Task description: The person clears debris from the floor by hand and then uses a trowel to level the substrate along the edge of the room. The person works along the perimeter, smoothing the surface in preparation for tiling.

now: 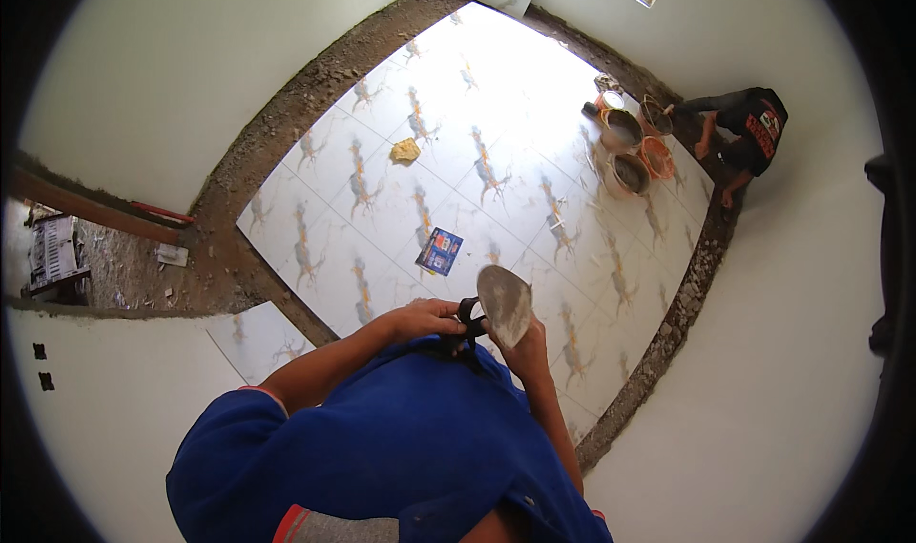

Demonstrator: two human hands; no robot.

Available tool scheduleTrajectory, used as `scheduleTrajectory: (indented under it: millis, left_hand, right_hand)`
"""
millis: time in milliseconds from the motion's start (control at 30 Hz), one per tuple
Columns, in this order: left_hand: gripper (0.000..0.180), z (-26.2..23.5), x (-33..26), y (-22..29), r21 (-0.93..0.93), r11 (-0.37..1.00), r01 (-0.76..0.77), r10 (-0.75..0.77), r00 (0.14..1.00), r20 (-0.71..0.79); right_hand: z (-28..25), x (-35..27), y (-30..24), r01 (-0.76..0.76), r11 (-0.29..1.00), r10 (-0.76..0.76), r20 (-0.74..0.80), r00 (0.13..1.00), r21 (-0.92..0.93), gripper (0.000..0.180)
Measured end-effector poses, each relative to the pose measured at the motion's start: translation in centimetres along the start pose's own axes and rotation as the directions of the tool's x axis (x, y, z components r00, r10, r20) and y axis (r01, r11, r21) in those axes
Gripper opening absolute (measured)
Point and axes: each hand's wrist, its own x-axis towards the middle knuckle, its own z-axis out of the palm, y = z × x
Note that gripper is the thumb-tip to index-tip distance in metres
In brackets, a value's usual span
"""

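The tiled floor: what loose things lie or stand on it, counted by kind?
Buckets: 4
Yellow sponge or cloth: 1
Blue packet: 1
Total: 6
The trowel is not on the floor but in the person's right hand.

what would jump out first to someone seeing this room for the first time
First, the trowel with its grey-smeared blade, held up at centre frame by the left hand and right hand. Behind it spreads the glossy tiled floor with orange-veined tiles, ringed by a bare dirt strip. At upper right, another person crouches beside a cluster of buckets.
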Motion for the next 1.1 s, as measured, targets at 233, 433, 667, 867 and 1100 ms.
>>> scheduleTrajectory:
  millis: [233,433,667,867,1100]
  left_hand:
    - [0.033,0.0,0.1,-0.1,0.030,0.999,-0.044,0.042,0.997,0.060]
    - [0.034,0.5,-0.8,0.2,0.338,0.937,-0.084,0.102,0.994,-0.035]
    - [0.025,1.4,-0.8,-0.2,0.349,0.937,0.002,0.069,0.979,-0.192]
    - [0.025,1.7,-0.7,-0.7,0.327,0.943,-0.057,0.164,0.937,-0.308]
    - [0.026,1.2,-0.4,-1.2,0.392,0.920,-0.014,0.154,0.931,-0.329]
  right_hand:
    - [0.5,0.7,-0.3,-0.112,0.988,0.088,0.213,0.973,0.103,0.035]
    - [0.5,0.6,-0.3,-0.167,0.966,0.124,0.216,0.969,0.196,0.032]
    - [1.0,0.7,0.3,-0.366,0.919,0.349,0.131,0.928,0.144,0.029]
    - [0.3,0.8,-1.1,-0.162,0.987,0.156,0.250,0.955,0.003,0.031]
    - [-0.6,0.8,-2.6,-0.113,0.985,0.151,0.339,0.929,-0.129,0.028]
